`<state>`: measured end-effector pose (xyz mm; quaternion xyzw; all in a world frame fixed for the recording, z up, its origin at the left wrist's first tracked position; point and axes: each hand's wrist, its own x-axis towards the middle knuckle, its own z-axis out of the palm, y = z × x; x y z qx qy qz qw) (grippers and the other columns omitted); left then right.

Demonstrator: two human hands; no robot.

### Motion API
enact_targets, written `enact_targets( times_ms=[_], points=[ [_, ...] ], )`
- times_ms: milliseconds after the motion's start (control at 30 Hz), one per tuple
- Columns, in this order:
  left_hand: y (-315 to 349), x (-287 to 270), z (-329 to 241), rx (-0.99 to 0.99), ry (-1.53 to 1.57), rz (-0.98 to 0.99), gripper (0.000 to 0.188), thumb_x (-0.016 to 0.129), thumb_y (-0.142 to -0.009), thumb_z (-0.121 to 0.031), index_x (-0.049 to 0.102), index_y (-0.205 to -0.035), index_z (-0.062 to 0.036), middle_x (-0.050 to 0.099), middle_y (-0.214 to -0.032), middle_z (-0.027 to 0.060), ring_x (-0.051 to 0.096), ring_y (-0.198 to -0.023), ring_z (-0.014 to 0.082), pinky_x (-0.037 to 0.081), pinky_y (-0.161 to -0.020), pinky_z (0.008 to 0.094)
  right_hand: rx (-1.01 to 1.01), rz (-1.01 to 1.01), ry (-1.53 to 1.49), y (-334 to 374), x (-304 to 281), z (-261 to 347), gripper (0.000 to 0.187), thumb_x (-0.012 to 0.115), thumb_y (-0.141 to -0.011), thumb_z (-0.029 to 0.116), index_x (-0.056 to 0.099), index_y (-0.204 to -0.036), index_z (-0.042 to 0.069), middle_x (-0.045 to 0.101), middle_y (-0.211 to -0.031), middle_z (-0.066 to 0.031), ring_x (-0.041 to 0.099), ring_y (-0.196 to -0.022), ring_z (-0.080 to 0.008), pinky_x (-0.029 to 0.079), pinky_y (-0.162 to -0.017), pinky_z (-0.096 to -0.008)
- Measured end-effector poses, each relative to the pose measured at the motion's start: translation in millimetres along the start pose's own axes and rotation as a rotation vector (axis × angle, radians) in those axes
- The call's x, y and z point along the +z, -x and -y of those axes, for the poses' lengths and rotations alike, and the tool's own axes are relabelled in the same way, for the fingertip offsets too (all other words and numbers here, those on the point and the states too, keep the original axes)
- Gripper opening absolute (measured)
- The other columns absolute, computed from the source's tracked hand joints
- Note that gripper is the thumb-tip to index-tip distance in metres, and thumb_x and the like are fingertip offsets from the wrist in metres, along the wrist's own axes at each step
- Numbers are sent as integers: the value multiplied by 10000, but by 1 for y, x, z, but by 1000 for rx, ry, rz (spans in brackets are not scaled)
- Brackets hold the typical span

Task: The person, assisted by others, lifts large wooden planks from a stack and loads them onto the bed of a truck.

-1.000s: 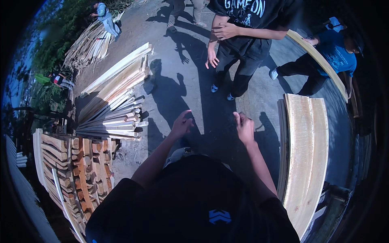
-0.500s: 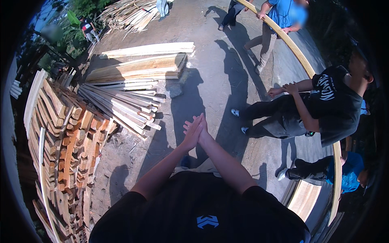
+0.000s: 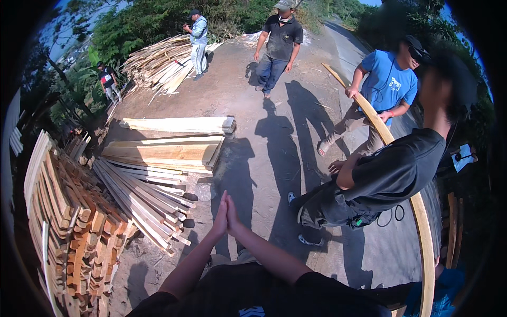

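Note:
My left hand (image 3: 221, 217) and my right hand (image 3: 233, 216) are pressed flat together, palm to palm, fingers pointing away from me, in front of my chest. Neither holds anything. They hover above bare concrete ground, just right of a fan of thin wooden slats (image 3: 142, 198). Beyond the slats lie stacked wide planks (image 3: 163, 151).
Stacked short timber pieces (image 3: 68, 232) line the left. A person in a black shirt (image 3: 380, 182) stands close on my right. Behind, a person in a blue shirt (image 3: 383, 87) holds a long curved plank (image 3: 393, 158). Other people stand farther off by a wood pile (image 3: 156, 63).
My hands, apart a second ago, came together and stay pressed. My view has swung left and upward, bringing the slats, planks and distant people into sight.

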<state>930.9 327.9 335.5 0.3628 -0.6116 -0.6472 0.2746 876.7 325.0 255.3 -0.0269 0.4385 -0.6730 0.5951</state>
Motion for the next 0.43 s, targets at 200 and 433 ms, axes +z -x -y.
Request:
enact_targets(
  times_ms=[200, 433],
  points=[
    [-66, -2, 35, 108, -429, 98, 512, 312, -1014, -389, 354, -1455, -131, 292, -1508, 201, 251, -1410, 349, 192, -1140, 418, 178, -73, -296, -31, -11, 102, 869, 348, -859, 727, 118, -1522, 214, 240, -1518, -143, 277, -1378, -309, 265, -1092, -504],
    [-115, -20, 95, -142, -29, 39, 634, 193, -994, -556, 170, -1518, -200, 232, -1540, 171, 188, -1426, 374, 105, -1138, 578, -374, 155, 583, -60, 26, 121, 599, 276, -1002, 429, 164, -1520, 152, 137, -1576, -128, 134, -1450, -291, 79, -1161, -427]
  ],
)
